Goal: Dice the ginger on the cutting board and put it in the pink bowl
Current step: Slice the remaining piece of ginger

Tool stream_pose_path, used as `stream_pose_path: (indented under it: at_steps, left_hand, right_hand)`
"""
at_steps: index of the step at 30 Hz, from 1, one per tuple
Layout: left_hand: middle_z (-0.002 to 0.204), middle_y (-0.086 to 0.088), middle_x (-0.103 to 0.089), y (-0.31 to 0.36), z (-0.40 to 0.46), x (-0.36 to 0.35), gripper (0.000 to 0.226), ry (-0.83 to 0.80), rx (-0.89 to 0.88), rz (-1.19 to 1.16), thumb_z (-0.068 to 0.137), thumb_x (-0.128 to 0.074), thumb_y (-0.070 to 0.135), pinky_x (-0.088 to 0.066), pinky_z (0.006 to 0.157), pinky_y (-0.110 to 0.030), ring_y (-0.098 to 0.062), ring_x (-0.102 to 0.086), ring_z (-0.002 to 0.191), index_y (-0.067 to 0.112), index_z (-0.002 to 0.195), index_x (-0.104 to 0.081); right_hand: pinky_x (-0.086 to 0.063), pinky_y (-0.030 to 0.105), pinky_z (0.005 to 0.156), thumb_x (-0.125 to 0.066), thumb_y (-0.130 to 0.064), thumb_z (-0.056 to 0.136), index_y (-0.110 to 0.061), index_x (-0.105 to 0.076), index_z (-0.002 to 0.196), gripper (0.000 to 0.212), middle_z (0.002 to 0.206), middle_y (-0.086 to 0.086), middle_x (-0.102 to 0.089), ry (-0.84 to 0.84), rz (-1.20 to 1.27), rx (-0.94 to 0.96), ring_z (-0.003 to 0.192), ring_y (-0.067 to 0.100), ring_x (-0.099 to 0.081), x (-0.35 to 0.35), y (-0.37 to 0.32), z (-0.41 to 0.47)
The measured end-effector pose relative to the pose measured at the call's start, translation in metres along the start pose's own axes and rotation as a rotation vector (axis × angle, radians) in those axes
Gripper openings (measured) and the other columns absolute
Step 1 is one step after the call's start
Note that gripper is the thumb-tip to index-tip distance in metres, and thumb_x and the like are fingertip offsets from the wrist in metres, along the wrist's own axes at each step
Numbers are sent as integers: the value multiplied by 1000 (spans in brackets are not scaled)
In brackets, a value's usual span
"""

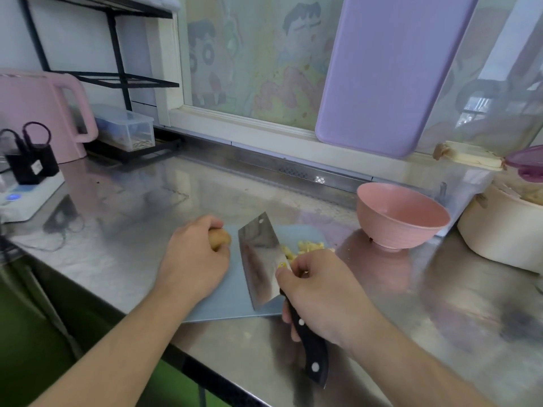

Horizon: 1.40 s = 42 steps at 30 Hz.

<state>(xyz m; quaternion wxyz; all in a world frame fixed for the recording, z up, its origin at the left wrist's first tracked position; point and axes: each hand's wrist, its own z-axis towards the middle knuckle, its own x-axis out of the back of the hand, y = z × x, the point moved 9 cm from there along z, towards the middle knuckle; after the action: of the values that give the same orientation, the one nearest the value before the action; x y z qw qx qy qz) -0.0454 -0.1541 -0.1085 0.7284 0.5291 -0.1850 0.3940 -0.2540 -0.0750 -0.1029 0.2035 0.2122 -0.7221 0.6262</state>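
A pale blue cutting board [232, 301] lies on the steel counter near its front edge. My left hand [194, 259] grips a brown piece of ginger [219, 238] at the board's far left. My right hand [320, 295] holds the black handle of a cleaver [260, 259], its blade standing on the board just right of the ginger. A small heap of cut ginger [305, 248] lies on the board beyond my right hand. The pink bowl [402, 215] stands on the counter to the right of the board, and looks empty.
A cream pot [499, 230] sits at the far right. A purple board [390, 71] leans on the window. At the left stand a pink kettle [38, 113], a black charger on a white power strip [29, 189] and a clear box [126, 129].
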Motion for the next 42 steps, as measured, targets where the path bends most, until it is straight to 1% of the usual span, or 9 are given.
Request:
stream_pose_path:
  at_steps: [6,11,13,17,22,25,32,36,42]
  left_hand:
    - [110,15,-67,8,-5,2,31,-5,-57,-49,89,-74,30,-39,86,-22,-10,-58,104,29,119,-69]
    - [95,23,-60,8,-6,2,29,-5,-39,-86,85,-77,32,-40,83,-20,-9,-60,99,29,113,-70]
    - [98,21,-62,6,-6,1,29,-4,-20,-106,86,-76,33,-41,83,-21,-8,-60,99,29,114,-69]
    - [97,20,-60,5,-6,2,27,-1,0,-105,86,-77,36,-42,82,-24,-9,-60,96,31,110,-68]
    - [95,21,-60,6,-8,2,28,-19,7,-105,81,-79,37,-45,83,-25,-10,-61,96,32,106,-69]
    - [96,22,-60,8,-9,1,31,-37,-14,-84,81,-79,41,-44,83,-23,-7,-59,94,34,110,-70]
    - [105,15,-60,14,-11,-4,21,-89,-48,-66,87,-73,52,-41,77,-21,3,-56,89,37,102,-74]
    - [105,17,-62,11,-8,-6,16,-93,-24,-92,98,-59,44,-33,72,-9,8,-54,89,38,92,-73]
    - [100,20,-62,13,-11,-6,11,-112,-32,-101,94,-63,33,-34,69,-9,11,-53,89,37,88,-70]
  right_hand:
    - [-55,30,43,-53,-25,102,0,-57,70,40,53,11,-71,96,-162,7,35,22,-63,30,-1,0]
    - [-47,24,39,-57,-24,101,8,-60,81,38,57,17,-70,135,-112,20,33,22,-58,42,-5,-2]
    - [-47,24,39,-58,-25,102,8,-58,82,38,59,19,-70,122,-106,33,34,22,-57,39,-7,-3]
    - [-55,34,44,-55,-22,99,9,-59,82,35,56,15,-70,68,-154,35,35,23,-61,30,-5,-3]
    - [-51,29,40,-59,-22,97,2,-61,71,36,52,12,-68,157,-166,39,34,25,-60,55,-2,1]
    - [-51,35,46,-61,-20,97,1,-62,70,34,51,12,-67,164,-99,56,35,27,-57,65,-2,4]
    - [-44,25,41,-64,-17,100,5,-61,73,35,56,20,-63,183,140,47,36,24,-47,75,4,7]
    - [-42,24,40,-64,-15,100,1,-62,69,35,57,22,-63,164,201,59,35,24,-47,74,3,7]
    - [-42,25,42,-64,-16,101,0,-63,69,36,55,19,-61,88,236,58,38,23,-46,61,4,8]
